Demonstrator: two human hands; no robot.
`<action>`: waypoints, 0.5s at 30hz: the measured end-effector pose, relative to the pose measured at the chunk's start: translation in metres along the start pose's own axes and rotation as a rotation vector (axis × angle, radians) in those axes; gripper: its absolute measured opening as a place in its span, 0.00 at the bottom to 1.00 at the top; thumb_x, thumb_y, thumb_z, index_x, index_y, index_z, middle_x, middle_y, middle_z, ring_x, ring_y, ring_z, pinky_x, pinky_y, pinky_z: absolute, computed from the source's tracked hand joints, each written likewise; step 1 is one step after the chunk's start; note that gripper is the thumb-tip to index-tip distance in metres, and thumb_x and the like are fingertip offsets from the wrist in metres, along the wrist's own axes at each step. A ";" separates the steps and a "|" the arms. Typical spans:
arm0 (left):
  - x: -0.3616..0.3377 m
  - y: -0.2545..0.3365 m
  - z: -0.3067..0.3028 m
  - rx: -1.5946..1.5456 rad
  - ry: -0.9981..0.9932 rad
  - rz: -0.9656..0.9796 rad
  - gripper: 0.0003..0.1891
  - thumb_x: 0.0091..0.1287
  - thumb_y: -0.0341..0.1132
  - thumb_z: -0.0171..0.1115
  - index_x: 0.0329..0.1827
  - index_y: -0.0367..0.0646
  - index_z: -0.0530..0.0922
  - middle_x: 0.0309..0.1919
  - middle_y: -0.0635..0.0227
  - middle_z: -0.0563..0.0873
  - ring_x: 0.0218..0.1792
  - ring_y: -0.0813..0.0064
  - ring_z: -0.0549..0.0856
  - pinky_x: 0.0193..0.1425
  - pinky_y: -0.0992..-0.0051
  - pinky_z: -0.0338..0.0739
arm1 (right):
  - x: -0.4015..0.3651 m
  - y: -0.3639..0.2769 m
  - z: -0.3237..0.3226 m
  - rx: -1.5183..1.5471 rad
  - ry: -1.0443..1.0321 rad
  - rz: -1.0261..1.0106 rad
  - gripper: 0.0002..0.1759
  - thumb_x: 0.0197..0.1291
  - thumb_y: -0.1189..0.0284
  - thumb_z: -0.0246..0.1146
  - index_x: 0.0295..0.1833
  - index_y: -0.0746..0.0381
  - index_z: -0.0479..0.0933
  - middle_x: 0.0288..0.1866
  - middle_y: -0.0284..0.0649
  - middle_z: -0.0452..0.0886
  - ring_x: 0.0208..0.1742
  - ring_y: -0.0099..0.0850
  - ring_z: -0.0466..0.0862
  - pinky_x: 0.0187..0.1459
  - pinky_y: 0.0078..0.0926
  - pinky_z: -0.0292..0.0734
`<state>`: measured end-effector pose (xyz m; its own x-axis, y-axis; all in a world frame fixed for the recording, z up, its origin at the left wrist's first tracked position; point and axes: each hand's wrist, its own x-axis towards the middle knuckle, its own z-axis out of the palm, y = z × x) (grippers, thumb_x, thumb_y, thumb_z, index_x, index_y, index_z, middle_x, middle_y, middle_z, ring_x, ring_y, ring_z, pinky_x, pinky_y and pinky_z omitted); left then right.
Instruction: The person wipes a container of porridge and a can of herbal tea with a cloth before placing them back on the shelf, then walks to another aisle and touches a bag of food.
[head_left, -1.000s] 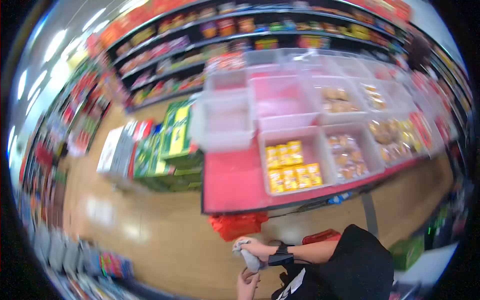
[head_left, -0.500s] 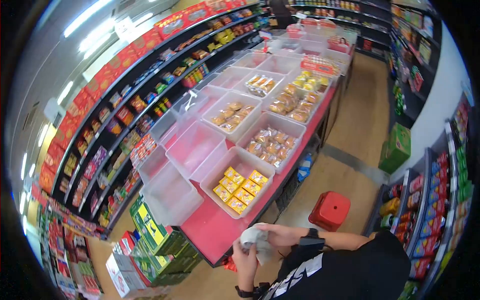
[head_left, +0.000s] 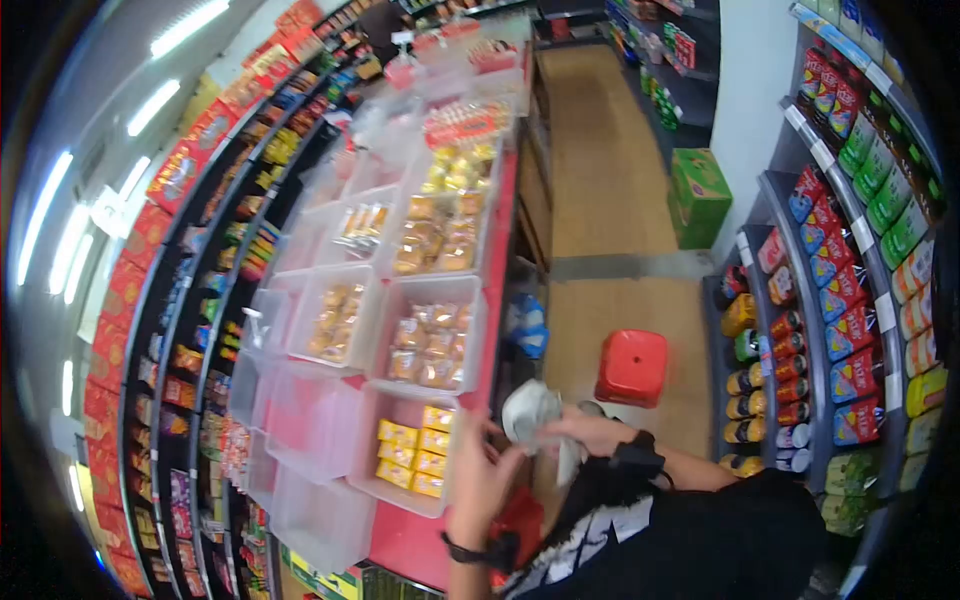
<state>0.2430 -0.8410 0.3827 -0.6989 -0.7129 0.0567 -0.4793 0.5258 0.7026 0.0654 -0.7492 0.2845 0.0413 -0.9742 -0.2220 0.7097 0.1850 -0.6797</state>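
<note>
A crumpled grey-white cloth point(head_left: 532, 412) hangs at the table's right edge, gripped by my right hand point(head_left: 590, 430). My left hand point(head_left: 482, 472) is beside it, fingers apart and nothing in them, close to the corner of a clear bin point(head_left: 450, 507) that holds small yellow boxes point(head_left: 413, 452). Behind that bin, another clear bin point(head_left: 478, 340) holds round wrapped buns point(head_left: 430, 345). Wrapped pastries point(head_left: 337, 320) fill a bin to its left. Empty clear bins point(head_left: 315, 425) sit at the left on the red tabletop point(head_left: 410, 545).
A red stool point(head_left: 633, 367) stands on the floor right of the table. A green carton point(head_left: 700, 198) is farther back by the wall. Drink shelves point(head_left: 790, 240) line the right, snack shelves point(head_left: 165, 350) the left. A person point(head_left: 382, 30) is at the far end.
The view has turned to the right, so the table appears farther left. My left hand has come off the cloth and its fingers have spread; my right hand still holds it.
</note>
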 end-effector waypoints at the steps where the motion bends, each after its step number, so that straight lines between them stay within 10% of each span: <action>1: 0.035 0.032 -0.016 0.046 0.056 -0.014 0.35 0.55 0.30 0.76 0.67 0.36 0.71 0.50 0.59 0.82 0.39 0.72 0.82 0.44 0.72 0.78 | -0.001 -0.020 -0.019 0.005 0.005 0.049 0.19 0.68 0.69 0.62 0.62 0.63 0.72 0.41 0.37 0.84 0.29 0.19 0.78 0.28 0.18 0.72; 4: 0.107 0.135 -0.089 0.050 0.400 0.344 0.36 0.51 0.27 0.78 0.66 0.38 0.73 0.49 0.61 0.82 0.37 0.74 0.80 0.43 0.73 0.77 | -0.007 -0.086 -0.050 0.144 0.217 0.032 0.14 0.74 0.64 0.53 0.51 0.65 0.74 0.26 0.36 0.77 0.17 0.17 0.67 0.21 0.19 0.62; 8: 0.183 0.230 -0.165 0.013 0.857 1.129 0.32 0.63 0.57 0.69 0.55 0.35 0.81 0.31 0.53 0.84 0.27 0.71 0.81 0.30 0.73 0.74 | -0.007 -0.147 -0.123 0.291 0.272 -0.079 0.21 0.77 0.57 0.44 0.49 0.63 0.74 0.25 0.38 0.75 0.14 0.23 0.66 0.20 0.21 0.62; 11: 0.243 0.245 -0.182 0.236 0.911 1.207 0.32 0.64 0.57 0.69 0.55 0.35 0.81 0.32 0.53 0.84 0.27 0.70 0.81 0.30 0.73 0.74 | -0.017 -0.163 -0.175 0.268 0.230 -0.169 0.27 0.77 0.49 0.42 0.51 0.60 0.75 0.28 0.37 0.77 0.17 0.29 0.71 0.23 0.27 0.69; 13: 0.298 0.250 -0.185 0.310 0.884 1.239 0.32 0.64 0.57 0.69 0.56 0.35 0.80 0.32 0.53 0.84 0.28 0.70 0.81 0.30 0.73 0.75 | -0.034 -0.185 -0.162 0.100 0.744 -0.121 0.30 0.76 0.46 0.41 0.54 0.61 0.75 0.31 0.39 0.81 0.24 0.33 0.78 0.27 0.28 0.74; 15: 0.351 0.259 -0.186 0.357 0.849 1.307 0.32 0.64 0.57 0.69 0.56 0.35 0.80 0.33 0.53 0.84 0.28 0.70 0.81 0.30 0.73 0.75 | -0.036 -0.216 -0.158 0.299 0.726 -0.225 0.28 0.76 0.51 0.41 0.62 0.60 0.74 0.41 0.43 0.84 0.29 0.33 0.81 0.28 0.25 0.77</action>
<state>-0.0277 -1.0419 0.7168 -0.2843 0.3182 0.9044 0.0052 0.9438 -0.3304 -0.2004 -0.7338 0.3290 -0.5179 -0.6386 -0.5692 0.8083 -0.1474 -0.5700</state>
